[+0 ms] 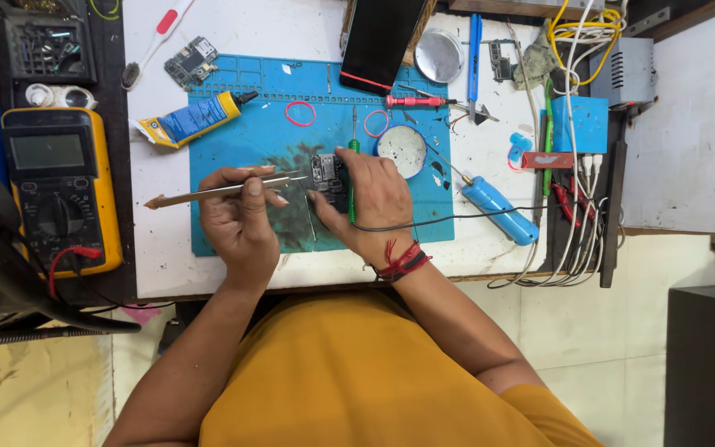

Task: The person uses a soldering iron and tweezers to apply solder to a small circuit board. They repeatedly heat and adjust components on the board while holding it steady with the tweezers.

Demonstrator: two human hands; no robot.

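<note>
Head view: my left hand [237, 217] pinches tweezers [217, 191], tips aimed at the small circuit board [325, 171] on the blue mat [233, 141]; my right hand [374, 203], closed around a green-handled tool [352, 178], steadies that board.

The tweezers [225, 190] are bare metal with a dull shine. The blue mat [250, 124] looks like matt rubber, smudged dark at its middle. The circuit board [325, 170] shows small metallic parts. The multimeter [59, 186] has a yellow plastic casing.
</note>
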